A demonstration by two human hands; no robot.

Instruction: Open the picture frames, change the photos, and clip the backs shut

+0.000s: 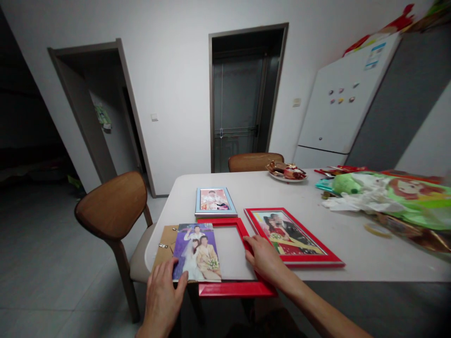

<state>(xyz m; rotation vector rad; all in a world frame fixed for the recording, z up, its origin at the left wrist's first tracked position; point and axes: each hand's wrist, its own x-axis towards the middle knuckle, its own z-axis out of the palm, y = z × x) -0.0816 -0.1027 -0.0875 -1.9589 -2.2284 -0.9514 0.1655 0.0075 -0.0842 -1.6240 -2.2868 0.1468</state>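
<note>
My left hand [164, 291] rests at the table's front edge, fingers apart, over the lower edges of a brown backing board [165, 244] and a wedding photo [197, 253]. The photo lies partly on the board and partly over an empty red frame [237, 289], whose front side sticks out past the table edge. My right hand [262, 258] has its fingers on the right side of that frame; thumb and fingers are bent round it. Right of it lies a red-framed photo [289, 234]. Behind sits a blue-framed photo [214, 202].
The white table [246, 188] holds a plate of items [288, 174] at the back and a heap of green bags and white tissue [391, 192] on the right. A tape roll [377, 230] lies before the heap. Wooden chairs [112, 206] stand left and behind.
</note>
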